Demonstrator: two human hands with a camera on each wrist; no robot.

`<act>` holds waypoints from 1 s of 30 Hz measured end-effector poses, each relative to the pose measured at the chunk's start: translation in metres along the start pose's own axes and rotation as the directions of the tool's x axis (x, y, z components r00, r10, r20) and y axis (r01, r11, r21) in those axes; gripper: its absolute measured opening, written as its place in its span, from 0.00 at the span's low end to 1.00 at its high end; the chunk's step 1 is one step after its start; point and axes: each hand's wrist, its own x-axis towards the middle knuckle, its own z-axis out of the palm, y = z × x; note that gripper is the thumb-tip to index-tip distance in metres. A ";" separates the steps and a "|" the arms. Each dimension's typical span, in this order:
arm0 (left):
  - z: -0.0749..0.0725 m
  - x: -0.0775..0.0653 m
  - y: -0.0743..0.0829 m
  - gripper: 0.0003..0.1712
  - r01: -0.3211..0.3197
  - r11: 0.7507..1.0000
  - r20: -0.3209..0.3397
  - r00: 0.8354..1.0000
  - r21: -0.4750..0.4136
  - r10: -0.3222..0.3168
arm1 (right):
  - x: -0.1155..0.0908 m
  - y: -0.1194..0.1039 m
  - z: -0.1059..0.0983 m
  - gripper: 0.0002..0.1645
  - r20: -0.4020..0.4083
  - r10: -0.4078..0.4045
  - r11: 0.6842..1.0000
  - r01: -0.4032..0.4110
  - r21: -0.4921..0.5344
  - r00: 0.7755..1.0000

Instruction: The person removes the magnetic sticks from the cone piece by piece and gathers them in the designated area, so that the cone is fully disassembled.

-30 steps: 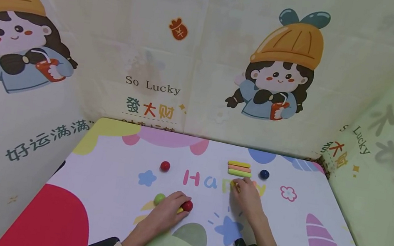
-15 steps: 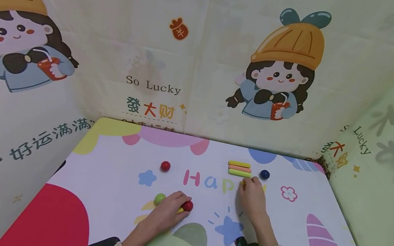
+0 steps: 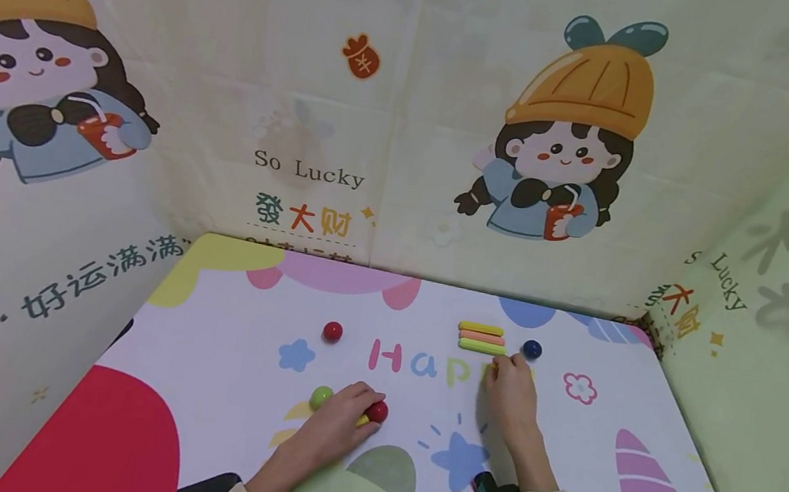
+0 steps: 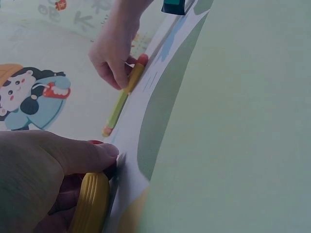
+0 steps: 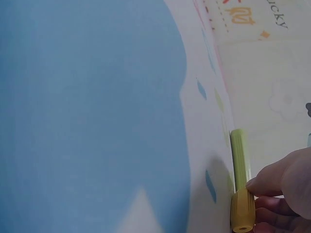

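In the head view my left hand (image 3: 333,426) rests low over the table, its fingers at a red ball (image 3: 378,411). A yellow ridged stick (image 4: 91,201) sits inside that hand, between thumb and fingers. Further right, my right hand (image 3: 514,391) pinches another yellow ridged stick (image 5: 243,211) by thumb and fingers. It is just in front of a stack-like row of sticks: green (image 3: 482,347), pink-orange (image 3: 482,337) and yellow (image 3: 481,328). From the right wrist, the held stick overlaps the green one. My right hand mostly hides its stick in the head view.
A green ball (image 3: 321,398) lies left of my left hand. Another red ball (image 3: 333,332) is further back, and a dark blue ball (image 3: 532,349) lies right of the sticks. Patterned cloth (image 3: 428,116) walls in the table's back and sides.
My right hand has shifted right with its yellow stick, from over the printed letters to the front of the green stick's right end. My left hand and the balls have stayed put.
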 end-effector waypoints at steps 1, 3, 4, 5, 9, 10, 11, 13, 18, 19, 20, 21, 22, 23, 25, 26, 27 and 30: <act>0.000 0.000 0.000 0.26 0.002 1.000 0.000 1.000 0.000 -0.002 | 0.000 0.000 0.000 0.13 0.001 0.004 1.000 -0.004 0.000 1.000; 0.001 0.000 0.000 0.26 0.000 1.000 -0.001 1.000 0.003 0.000 | -0.001 0.000 0.000 0.13 -0.005 0.008 1.000 -0.008 0.001 1.000; 0.001 -0.001 0.000 0.26 0.001 1.000 -0.001 1.000 0.003 -0.001 | -0.001 0.000 0.000 0.14 -0.008 0.009 1.000 -0.009 0.005 1.000; 0.001 0.000 0.000 0.26 0.002 1.000 -0.001 1.000 0.004 -0.002 | -0.001 0.000 0.000 0.14 -0.010 0.010 1.000 -0.010 0.009 1.000; 0.001 0.001 0.001 0.27 0.002 1.000 0.000 1.000 0.014 -0.002 | -0.002 -0.005 -0.002 0.16 -0.023 0.003 0.999 -0.001 0.049 1.000; 0.001 0.001 0.002 0.27 0.003 1.000 0.001 1.000 0.018 -0.003 | -0.002 -0.007 -0.002 0.16 -0.021 -0.002 0.998 0.003 0.062 1.000; 0.001 0.001 0.002 0.28 0.003 1.000 0.003 1.000 0.021 -0.003 | -0.003 -0.009 -0.003 0.16 -0.021 -0.006 0.997 0.008 0.075 1.000; 0.001 0.002 0.003 0.29 0.006 1.000 0.010 1.000 0.022 -0.006 | -0.005 -0.014 -0.004 0.16 -0.024 -0.018 0.995 0.021 0.100 1.000; 0.004 0.008 0.008 0.29 0.003 1.000 0.030 1.000 0.017 -0.004 | -0.014 -0.028 -0.003 0.14 -0.018 -0.044 0.990 0.046 0.131 0.999; 0.005 0.010 0.009 0.29 0.002 1.000 0.034 0.999 0.018 -0.002 | -0.016 -0.030 -0.002 0.14 -0.016 -0.052 0.989 0.054 0.135 0.999; 0.006 0.011 0.010 0.30 0.000 1.000 0.036 0.999 0.018 0.000 | -0.018 -0.032 -0.002 0.14 -0.012 -0.061 0.989 0.062 0.138 0.998; 0.007 0.013 0.011 0.30 -0.002 1.000 0.037 0.999 0.021 0.002 | -0.020 -0.035 -0.002 0.14 -0.004 -0.069 0.988 0.069 0.142 0.998; 0.008 0.014 0.012 0.30 -0.004 1.000 0.039 0.999 0.024 0.003 | -0.022 -0.037 -0.002 0.14 0.002 -0.077 0.986 0.076 0.149 0.997; 0.009 0.016 0.013 0.30 -0.007 1.000 0.040 0.999 0.027 0.006 | -0.024 -0.039 -0.002 0.14 0.008 -0.084 0.985 0.082 0.155 0.996; 0.011 0.018 0.014 0.30 -0.015 0.999 0.039 0.999 0.033 0.014 | -0.028 -0.044 -0.003 0.14 0.028 -0.097 0.981 0.090 0.173 0.995; 0.012 0.019 0.015 0.30 -0.021 0.999 0.038 0.999 0.034 0.019 | -0.029 -0.046 -0.003 0.14 0.039 -0.099 0.980 0.091 0.179 0.994; 0.012 0.019 0.015 0.29 -0.025 0.999 0.038 0.999 0.036 0.024 | -0.031 -0.048 -0.003 0.14 0.050 -0.103 0.979 0.092 0.183 0.993; 0.010 0.020 0.016 0.30 -0.036 0.998 0.032 0.999 0.044 0.035 | -0.034 -0.054 -0.003 0.15 0.077 -0.115 0.978 0.099 0.183 0.990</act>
